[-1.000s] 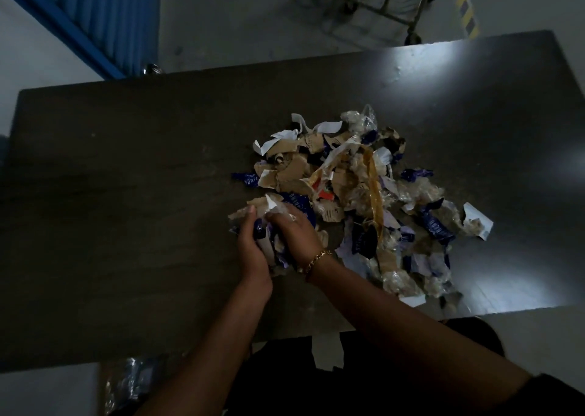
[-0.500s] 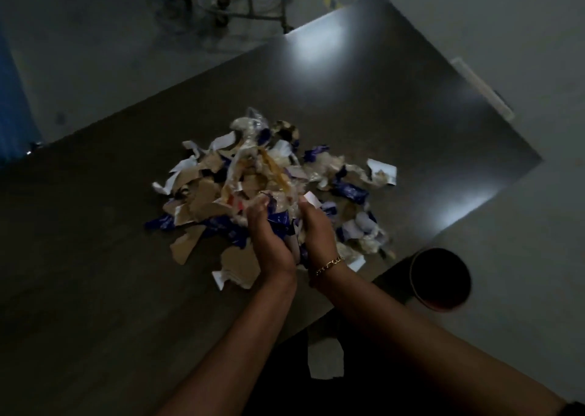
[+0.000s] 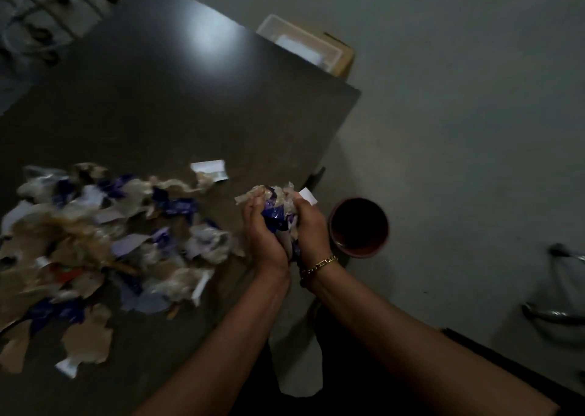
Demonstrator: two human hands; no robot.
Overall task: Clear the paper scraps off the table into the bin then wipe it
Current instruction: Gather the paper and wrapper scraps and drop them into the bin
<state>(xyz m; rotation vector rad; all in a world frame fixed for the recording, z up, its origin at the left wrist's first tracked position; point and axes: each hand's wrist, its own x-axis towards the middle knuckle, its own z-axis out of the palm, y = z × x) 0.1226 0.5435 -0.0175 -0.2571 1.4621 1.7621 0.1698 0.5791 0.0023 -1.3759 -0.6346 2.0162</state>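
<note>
Dim room: a dark, glossy surface (image 3: 190, 105) over a grey floor (image 3: 459, 115), littered with paper scraps (image 3: 95, 241).

The torn, crumpled brown, white and blue pieces spread in a band from the left edge towards the hands. The left hand (image 3: 264, 235) and right hand (image 3: 311, 229) cup a crumpled wad (image 3: 275, 206) between curled fingers at the surface's right edge, a white strip poking up on the right. A round, dark bin (image 3: 361, 252) stands on the floor just beside them. A cardboard box (image 3: 343, 61) sits past the far corner.
</note>
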